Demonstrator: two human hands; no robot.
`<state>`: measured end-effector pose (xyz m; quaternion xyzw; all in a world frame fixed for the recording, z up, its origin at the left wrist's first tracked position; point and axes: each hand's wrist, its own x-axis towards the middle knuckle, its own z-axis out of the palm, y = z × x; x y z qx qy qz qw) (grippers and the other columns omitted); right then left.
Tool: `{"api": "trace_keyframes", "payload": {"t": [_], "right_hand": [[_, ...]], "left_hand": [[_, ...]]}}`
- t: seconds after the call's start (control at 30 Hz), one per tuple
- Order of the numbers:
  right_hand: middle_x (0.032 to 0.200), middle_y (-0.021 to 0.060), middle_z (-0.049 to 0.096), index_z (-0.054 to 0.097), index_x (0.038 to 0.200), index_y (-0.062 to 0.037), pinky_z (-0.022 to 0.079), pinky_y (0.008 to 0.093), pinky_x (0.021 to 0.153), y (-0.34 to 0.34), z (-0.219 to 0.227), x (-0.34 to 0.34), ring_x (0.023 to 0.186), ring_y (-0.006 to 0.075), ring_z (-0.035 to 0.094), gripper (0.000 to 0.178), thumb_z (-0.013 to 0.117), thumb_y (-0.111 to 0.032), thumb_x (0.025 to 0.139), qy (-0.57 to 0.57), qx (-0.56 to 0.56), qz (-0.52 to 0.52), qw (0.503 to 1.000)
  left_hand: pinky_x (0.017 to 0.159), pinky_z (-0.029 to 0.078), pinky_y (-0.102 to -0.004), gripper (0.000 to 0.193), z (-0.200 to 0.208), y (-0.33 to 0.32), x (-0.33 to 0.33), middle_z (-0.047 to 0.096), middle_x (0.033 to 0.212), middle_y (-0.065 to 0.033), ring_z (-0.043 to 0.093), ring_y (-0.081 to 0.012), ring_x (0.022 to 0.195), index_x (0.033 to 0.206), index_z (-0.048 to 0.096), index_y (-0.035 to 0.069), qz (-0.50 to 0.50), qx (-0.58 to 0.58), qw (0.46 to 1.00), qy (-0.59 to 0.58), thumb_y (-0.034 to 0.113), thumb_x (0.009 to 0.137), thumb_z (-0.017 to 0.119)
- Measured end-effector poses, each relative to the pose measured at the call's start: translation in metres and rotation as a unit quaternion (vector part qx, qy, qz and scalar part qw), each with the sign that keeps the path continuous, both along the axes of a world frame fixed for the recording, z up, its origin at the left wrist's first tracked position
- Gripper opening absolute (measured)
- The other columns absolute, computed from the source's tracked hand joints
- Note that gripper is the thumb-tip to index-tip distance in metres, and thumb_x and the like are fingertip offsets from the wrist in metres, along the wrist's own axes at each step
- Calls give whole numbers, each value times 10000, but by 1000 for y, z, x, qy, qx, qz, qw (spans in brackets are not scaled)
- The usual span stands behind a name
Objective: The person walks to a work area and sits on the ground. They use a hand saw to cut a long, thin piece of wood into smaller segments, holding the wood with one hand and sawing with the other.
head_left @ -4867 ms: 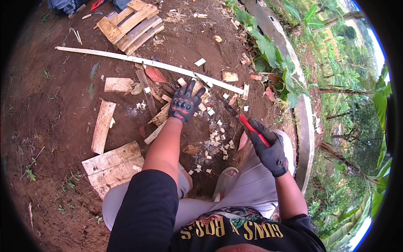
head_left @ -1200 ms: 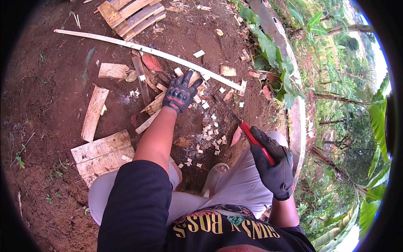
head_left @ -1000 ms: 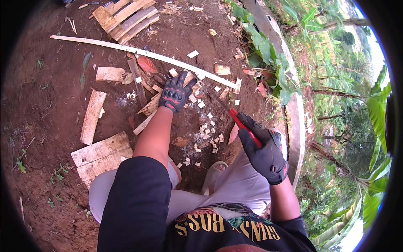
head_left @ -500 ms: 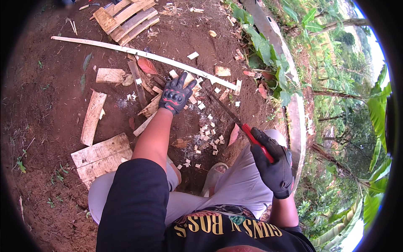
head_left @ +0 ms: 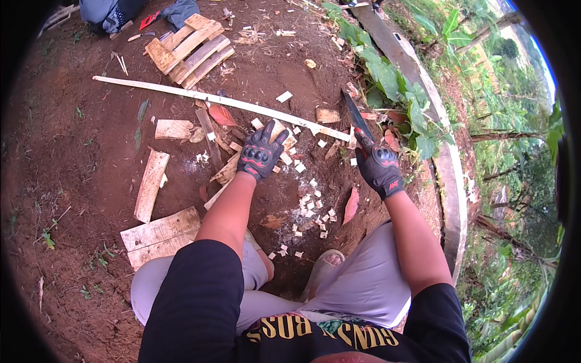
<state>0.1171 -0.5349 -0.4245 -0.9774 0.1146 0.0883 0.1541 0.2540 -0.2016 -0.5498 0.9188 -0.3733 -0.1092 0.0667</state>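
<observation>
My left hand (head_left: 260, 154), in a black glove with red trim, lies with fingers spread over small wood offcuts, just on the near side of a long pale wooden strip (head_left: 233, 104). A light wooden piece (head_left: 278, 130) shows between its fingers; what lies beneath the palm is hidden. My right hand (head_left: 379, 166), gloved alike, is closed round a hand saw (head_left: 354, 114). The dark blade points away from me, beyond the strip's right end, and the glove covers most of the red handle. Small cut wooden blocks (head_left: 310, 206) lie scattered on the soil between the hands and my feet.
Flat boards (head_left: 160, 236) and a curved wood piece (head_left: 151, 186) lie at left. Farther off is a stack of slats (head_left: 196, 51), beside a knife (head_left: 140, 36) and a person's clothed leg (head_left: 109, 15). Leafy plants (head_left: 387, 75) and a concrete edge (head_left: 445, 175) border the right.
My right hand has moved forward with the saw, from near my knee to beside the strip's right end, and the blade now points more straight ahead. My left hand stays in place.
</observation>
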Motion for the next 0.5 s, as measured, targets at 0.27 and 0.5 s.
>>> {"api": "trace_keyframes", "payload": {"t": [0.27,0.5], "right_hand": [[1398,214,721,549,1598,-216,586,545,1035,-20,10,-11,1154,426,749,555,603,-290,1050,129,24,-12,991],[1401,180,728,633,1525,-251,608,533,1002,-18,2,-7,1158,422,751,503,613,-258,1023,56,63,-24,996]], "left_hand": [[1290,341,-568,592,-1,-12,-2,343,1779,-190,454,-426,1541,1698,471,291,18,3,1000,1,434,1125,514],[1264,401,-515,592,-14,0,2,491,1684,-195,512,-404,1494,1437,619,0,44,-120,991,-32,423,1035,716]]}}
